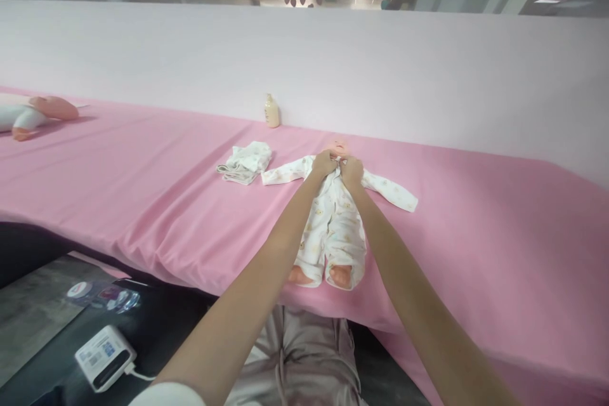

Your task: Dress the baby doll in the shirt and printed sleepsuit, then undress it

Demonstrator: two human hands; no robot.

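Observation:
A baby doll (pixel 339 146) lies on its back on the pink table cover (pixel 143 190), dressed in a white printed romper (pixel 333 228), feet toward me. My left hand (pixel 324 163) and my right hand (pixel 353 170) are side by side at the romper's collar, just below the doll's chin. Both hands have their fingers closed on the cloth at the neck opening. The doll's head is mostly hidden behind my hands. Its bare feet (pixel 340 274) stick out at the table's near edge.
A folded white cloth (pixel 245 162) lies left of the doll. A cream bottle (pixel 271 111) stands by the white back wall. Another doll (pixel 33 113) lies at the far left. Lower left, a water bottle (pixel 104 297) and a white power bank (pixel 104 356).

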